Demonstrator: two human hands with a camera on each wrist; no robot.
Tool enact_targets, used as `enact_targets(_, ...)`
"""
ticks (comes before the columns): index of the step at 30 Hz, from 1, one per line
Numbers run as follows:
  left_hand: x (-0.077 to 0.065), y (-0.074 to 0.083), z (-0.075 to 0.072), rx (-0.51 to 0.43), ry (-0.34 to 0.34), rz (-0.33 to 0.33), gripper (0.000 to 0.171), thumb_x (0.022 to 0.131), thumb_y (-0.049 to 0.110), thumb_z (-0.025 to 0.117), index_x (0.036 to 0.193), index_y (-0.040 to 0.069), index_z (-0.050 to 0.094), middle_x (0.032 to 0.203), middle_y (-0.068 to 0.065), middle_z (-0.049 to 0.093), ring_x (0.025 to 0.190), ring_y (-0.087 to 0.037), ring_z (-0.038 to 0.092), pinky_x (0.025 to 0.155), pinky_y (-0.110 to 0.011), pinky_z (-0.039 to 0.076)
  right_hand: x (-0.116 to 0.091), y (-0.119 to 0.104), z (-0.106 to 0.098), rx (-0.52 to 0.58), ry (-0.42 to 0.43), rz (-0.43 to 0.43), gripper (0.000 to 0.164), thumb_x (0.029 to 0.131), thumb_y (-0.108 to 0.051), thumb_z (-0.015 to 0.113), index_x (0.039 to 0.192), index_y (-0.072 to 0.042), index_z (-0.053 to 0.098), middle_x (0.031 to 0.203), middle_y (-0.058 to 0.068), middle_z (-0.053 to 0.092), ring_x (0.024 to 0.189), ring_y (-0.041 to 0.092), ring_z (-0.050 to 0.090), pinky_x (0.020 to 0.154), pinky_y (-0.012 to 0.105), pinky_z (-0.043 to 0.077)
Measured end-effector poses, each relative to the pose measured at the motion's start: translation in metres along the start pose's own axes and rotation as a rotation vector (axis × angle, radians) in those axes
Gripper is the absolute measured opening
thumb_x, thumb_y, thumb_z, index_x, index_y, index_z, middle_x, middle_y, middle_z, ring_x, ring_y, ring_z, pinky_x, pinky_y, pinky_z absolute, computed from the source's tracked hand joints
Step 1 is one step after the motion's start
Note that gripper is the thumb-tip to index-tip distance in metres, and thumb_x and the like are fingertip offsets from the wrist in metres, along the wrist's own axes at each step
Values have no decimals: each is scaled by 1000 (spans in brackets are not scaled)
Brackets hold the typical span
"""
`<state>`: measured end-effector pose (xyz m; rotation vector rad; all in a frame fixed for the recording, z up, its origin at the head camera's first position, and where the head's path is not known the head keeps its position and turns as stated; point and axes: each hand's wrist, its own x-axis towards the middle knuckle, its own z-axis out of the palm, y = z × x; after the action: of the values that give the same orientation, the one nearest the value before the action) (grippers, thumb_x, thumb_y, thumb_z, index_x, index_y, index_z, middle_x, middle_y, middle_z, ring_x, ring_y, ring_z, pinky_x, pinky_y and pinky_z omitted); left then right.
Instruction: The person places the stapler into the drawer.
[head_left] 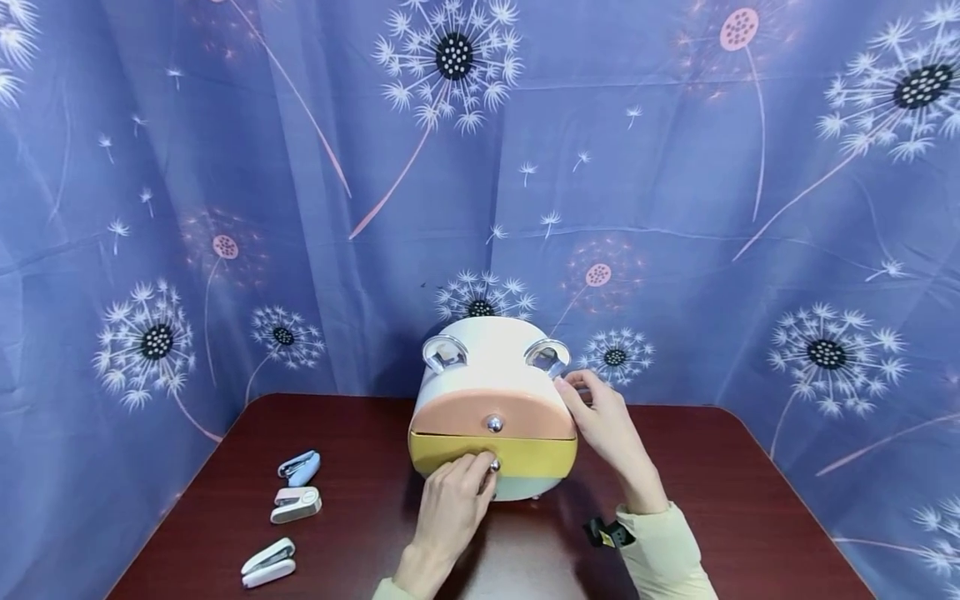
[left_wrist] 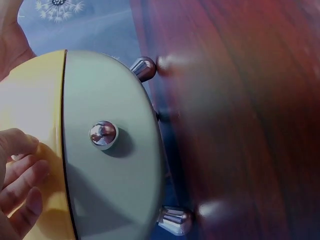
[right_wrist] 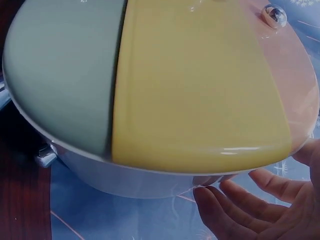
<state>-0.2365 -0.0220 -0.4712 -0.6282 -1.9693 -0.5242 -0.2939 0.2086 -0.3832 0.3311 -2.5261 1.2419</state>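
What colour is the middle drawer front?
The middle drawer front is yellow, showing best in the right wrist view.

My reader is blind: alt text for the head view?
A person's left hand pinches the knob of a yellow drawer in a rounded white cabinet, the right hand at its side. Three staplers lie at left on a reddish table.

Drawer box [head_left: 461, 410] on table [head_left: 750, 508], curtain [head_left: 645, 208] behind; 3 staplers [head_left: 300, 507] on table, left of box.

hands [left_wrist: 22, 176] [right_wrist: 262, 205] pt. cropped, wrist cams
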Motion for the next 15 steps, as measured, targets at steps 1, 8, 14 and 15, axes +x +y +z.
enact_targets(1,0,-1,-1,-4,1,2,21,74,7,75,90,14,64,70,8,55,52,-14,53,51,-26,41,1,-1,1,3,-2,0,45,97,-56,50,115,-16,61,110,7,66,98,21,64,79,42,53)
enact_targets(8,-4,1,-9,-25,-11,16,23,74,6,75,91,15,64,70,9,54,52,-11,50,51,-24,42,0,-2,3,10,0,7,45,97,-56,50,115,-16,61,110,6,65,98,21,64,81,44,52)
enact_targets(14,-9,6,-17,-50,-17,53,23,73,6,76,91,15,64,72,10,53,55,-9,50,52,-22,42,-2,-2,3,7,9,12,45,97,-56,50,114,-16,61,108,6,66,97,20,65,80,43,52)
enact_targets(15,-10,6,-18,-53,-18,61,23,73,7,76,91,15,64,73,10,54,55,-9,50,52,-22,42,-2,-2,2,7,12,13,45,97,-56,51,114,-16,62,107,6,66,96,20,65,80,43,52)
